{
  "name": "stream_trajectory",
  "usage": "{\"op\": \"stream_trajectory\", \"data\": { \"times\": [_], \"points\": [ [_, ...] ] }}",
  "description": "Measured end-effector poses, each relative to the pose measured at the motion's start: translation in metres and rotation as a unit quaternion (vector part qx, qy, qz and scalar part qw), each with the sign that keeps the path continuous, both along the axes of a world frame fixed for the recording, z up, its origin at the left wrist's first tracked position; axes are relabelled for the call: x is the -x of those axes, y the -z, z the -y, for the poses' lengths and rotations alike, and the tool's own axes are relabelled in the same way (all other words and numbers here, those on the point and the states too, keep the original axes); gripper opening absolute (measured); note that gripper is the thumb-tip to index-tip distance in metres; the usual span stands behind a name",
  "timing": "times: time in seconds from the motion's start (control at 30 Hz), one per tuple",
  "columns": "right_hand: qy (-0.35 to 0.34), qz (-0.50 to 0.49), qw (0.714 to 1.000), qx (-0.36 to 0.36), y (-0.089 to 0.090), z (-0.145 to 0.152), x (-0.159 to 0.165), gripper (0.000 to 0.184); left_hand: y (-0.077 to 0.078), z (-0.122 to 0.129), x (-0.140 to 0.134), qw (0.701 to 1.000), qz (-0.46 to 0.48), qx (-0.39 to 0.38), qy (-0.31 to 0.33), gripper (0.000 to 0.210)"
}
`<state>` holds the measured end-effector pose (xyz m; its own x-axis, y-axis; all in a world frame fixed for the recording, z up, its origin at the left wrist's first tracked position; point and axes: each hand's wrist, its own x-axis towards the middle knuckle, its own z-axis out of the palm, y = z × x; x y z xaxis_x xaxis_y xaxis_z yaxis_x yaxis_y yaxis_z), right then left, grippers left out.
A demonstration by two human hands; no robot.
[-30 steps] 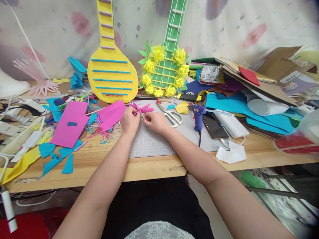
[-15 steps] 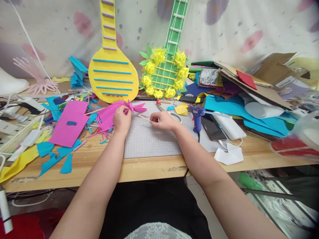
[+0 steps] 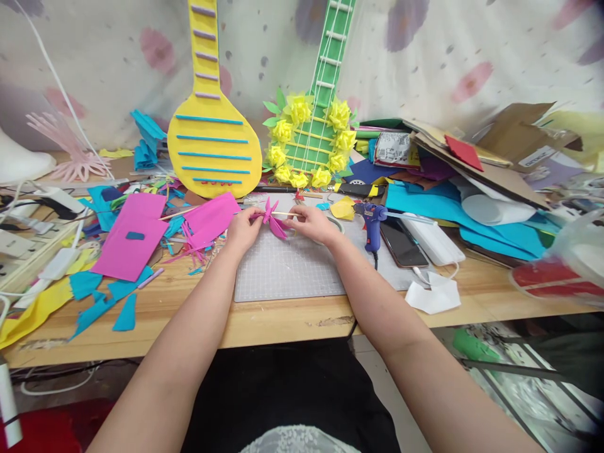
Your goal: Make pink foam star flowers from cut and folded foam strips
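Observation:
Pinched in my left hand (image 3: pixel 244 231) is the narrow end of a magenta crepe-paper flower (image 3: pixel 270 216), its pointed petals spread toward the right. My right hand (image 3: pixel 312 225) has its fingers closed on a thin wooden stick (image 3: pixel 289 214). The stick's far end reaches in among the petals; whether it touches the flower's centre I cannot make out. Both hands hover over the back part of a grey cutting mat (image 3: pixel 287 274). A roll of tape (image 3: pixel 338 224) lies partly hidden behind my right hand.
Right of the mat's middle stands a blue glue gun (image 3: pixel 372 228), beside a phone (image 3: pixel 403 242) and a white power bank (image 3: pixel 434 239). Magenta paper (image 3: pixel 129 251) and blue scraps lie left. Behind are a yellow paper instrument (image 3: pixel 214 148) and a green one (image 3: pixel 306 141) with yellow flowers.
My left hand has moved right with the flower, whose petals have turned. The stick in my right hand has come level and its end now lies among the petals.

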<state>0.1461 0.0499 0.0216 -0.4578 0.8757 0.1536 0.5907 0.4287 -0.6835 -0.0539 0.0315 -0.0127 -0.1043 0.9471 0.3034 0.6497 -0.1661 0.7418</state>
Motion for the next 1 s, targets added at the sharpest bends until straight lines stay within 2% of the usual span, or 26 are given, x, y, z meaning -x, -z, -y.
{"op": "stream_trajectory", "data": {
  "times": [0.13, 0.23, 0.3, 0.37, 0.43, 0.5, 0.6, 0.67, 0.77, 0.87, 0.93, 1.0],
  "points": [
    [0.004, 0.036, 0.999, 0.017, 0.006, -0.001, 0.004, 0.023, -0.002, -0.004, -0.004, 0.999, -0.021, 0.016, 0.020, 0.020],
    [0.030, 0.045, 0.998, 0.022, 0.009, -0.003, 0.007, 0.019, -0.004, -0.004, -0.005, 1.000, -0.021, -0.002, 0.017, 0.026],
    [0.060, 0.031, 0.997, 0.024, 0.011, -0.005, 0.008, 0.018, -0.008, -0.002, -0.005, 0.998, -0.036, -0.043, -0.012, 0.032],
    [0.094, 0.006, 0.995, 0.026, 0.012, -0.007, 0.009, 0.015, -0.014, 0.004, -0.007, 0.992, -0.062, -0.089, -0.068, 0.035],
    [0.123, -0.017, 0.992, 0.030, 0.013, -0.008, 0.010, 0.013, -0.019, 0.012, -0.012, 0.985, -0.078, -0.109, -0.108, 0.033],
    [0.142, -0.027, 0.989, 0.034, 0.012, -0.009, 0.010, 0.012, -0.022, 0.019, -0.020, 0.988, -0.071, -0.101, -0.094, 0.029],
    [0.160, -0.026, 0.986, 0.038, 0.012, -0.009, 0.012, 0.014, -0.019, 0.026, -0.033, 0.998, -0.043, -0.045, -0.015, 0.022],
    [0.161, -0.030, 0.985, 0.047, 0.013, -0.010, 0.014, 0.017, -0.016, 0.026, -0.040, 0.999, -0.045, -0.016, 0.011, 0.027],
    [0.146, -0.049, 0.986, 0.063, 0.018, -0.011, 0.016, 0.021, -0.014, 0.023, -0.046, 0.996, -0.089, -0.021, -0.002, 0.031],
    [0.139, -0.061, 0.986, 0.064, 0.022, -0.012, 0.017, 0.024, -0.014, 0.021, -0.046, 0.990, -0.131, -0.042, -0.016, 0.018],
    [0.144, -0.061, 0.986, 0.053, 0.021, -0.011, 0.017, 0.023, -0.013, 0.021, -0.044, 0.990, -0.132, -0.037, -0.023, 0.010],
    [0.149, -0.057, 0.986, 0.043, 0.019, -0.009, 0.017, 0.020, -0.013, 0.022, -0.042, 0.992, -0.116, -0.026, -0.041, 0.012]
  ]
}}
